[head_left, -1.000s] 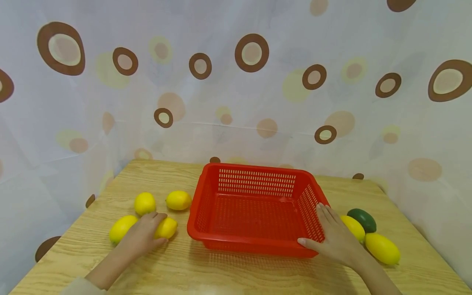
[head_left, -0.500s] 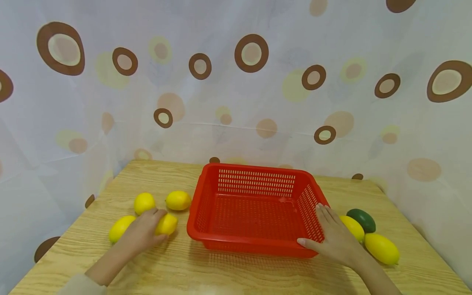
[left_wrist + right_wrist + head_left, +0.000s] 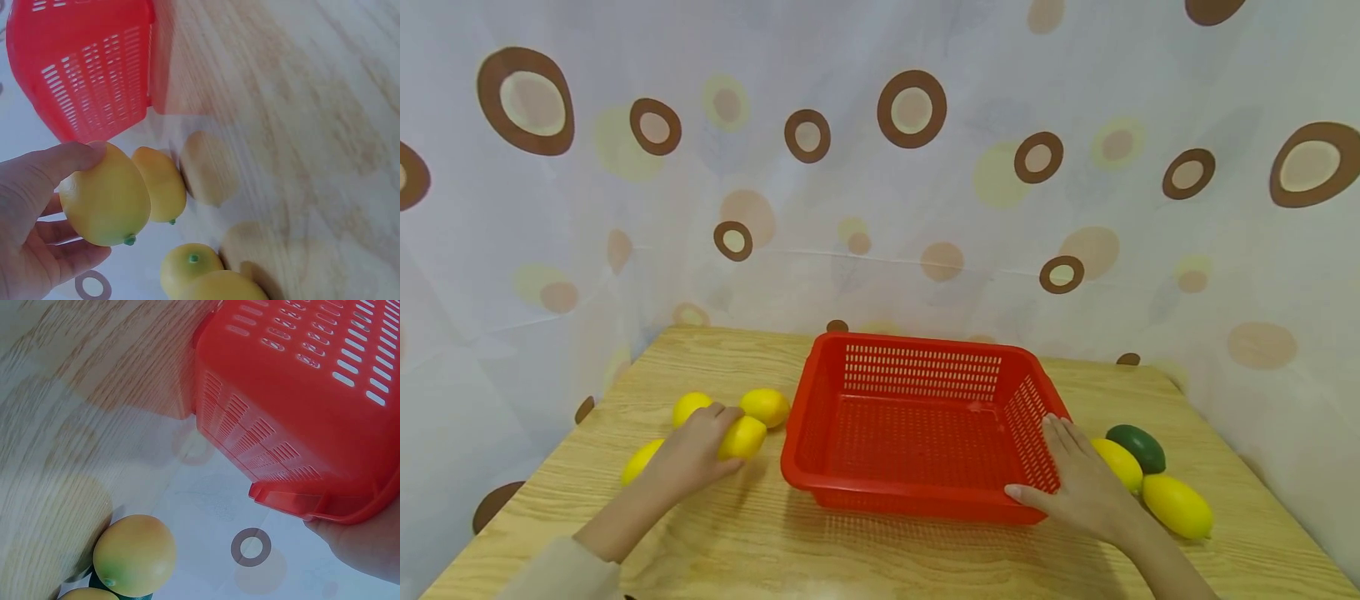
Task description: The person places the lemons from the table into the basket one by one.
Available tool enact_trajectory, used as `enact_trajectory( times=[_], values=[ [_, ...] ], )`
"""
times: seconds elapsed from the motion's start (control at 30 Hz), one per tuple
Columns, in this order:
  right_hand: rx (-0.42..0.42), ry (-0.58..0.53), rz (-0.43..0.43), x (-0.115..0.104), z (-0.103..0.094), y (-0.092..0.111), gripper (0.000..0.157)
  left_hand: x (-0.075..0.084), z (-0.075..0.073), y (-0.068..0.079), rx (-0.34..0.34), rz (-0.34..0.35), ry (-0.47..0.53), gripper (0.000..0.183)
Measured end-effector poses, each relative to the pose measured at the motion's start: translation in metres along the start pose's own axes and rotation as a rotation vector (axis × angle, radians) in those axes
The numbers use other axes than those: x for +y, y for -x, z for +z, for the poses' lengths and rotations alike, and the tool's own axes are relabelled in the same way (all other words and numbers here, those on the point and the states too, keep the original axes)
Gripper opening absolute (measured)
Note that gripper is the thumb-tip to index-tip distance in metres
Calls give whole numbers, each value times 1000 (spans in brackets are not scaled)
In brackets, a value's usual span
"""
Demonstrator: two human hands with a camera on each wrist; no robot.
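Note:
In the head view, my left hand (image 3: 692, 454) holds a yellow lemon (image 3: 743, 437) left of the red basket (image 3: 917, 433). The left wrist view has this lemon (image 3: 106, 197) between thumb and fingers, off the table, its green tip facing down. Around that hand lie other lemons: one (image 3: 765, 408) by the basket's left side, one (image 3: 689, 407) behind the hand, and one (image 3: 642, 462) partly covered by the forearm. My right hand (image 3: 1086, 483) rests on the basket's right front corner with straight fingers over the rim and the thumb at the front edge.
The basket has slotted walls and nothing in it. Right of it lie two lemons, a nearer one (image 3: 1178, 506) and one (image 3: 1116, 464) partly behind the right hand, plus a dark green oval fruit (image 3: 1137, 447). A patterned curtain (image 3: 880, 208) hangs behind the wooden table (image 3: 865, 567).
My left hand has closed round the lemon and raised it slightly off the table, moving a little away from me. The right hand and basket stay in place.

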State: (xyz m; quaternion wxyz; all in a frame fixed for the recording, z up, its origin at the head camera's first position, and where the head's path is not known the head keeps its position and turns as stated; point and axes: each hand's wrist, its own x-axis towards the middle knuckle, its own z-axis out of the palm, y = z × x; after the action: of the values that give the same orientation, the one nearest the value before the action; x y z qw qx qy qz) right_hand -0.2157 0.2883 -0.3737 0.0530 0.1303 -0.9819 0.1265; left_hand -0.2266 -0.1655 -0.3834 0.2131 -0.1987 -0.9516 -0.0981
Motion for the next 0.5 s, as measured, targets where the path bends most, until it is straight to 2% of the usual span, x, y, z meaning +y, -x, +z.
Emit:
enact_trajectory(
  times=[0.17, 0.5],
  values=[
    [-1, -4, 2, 0, 0, 0, 106, 1, -5, -6, 28, 20, -12, 51],
    [-9, -10, 7, 1, 0, 0, 106, 6, -15, -16, 29, 7, 1, 51]
  ],
)
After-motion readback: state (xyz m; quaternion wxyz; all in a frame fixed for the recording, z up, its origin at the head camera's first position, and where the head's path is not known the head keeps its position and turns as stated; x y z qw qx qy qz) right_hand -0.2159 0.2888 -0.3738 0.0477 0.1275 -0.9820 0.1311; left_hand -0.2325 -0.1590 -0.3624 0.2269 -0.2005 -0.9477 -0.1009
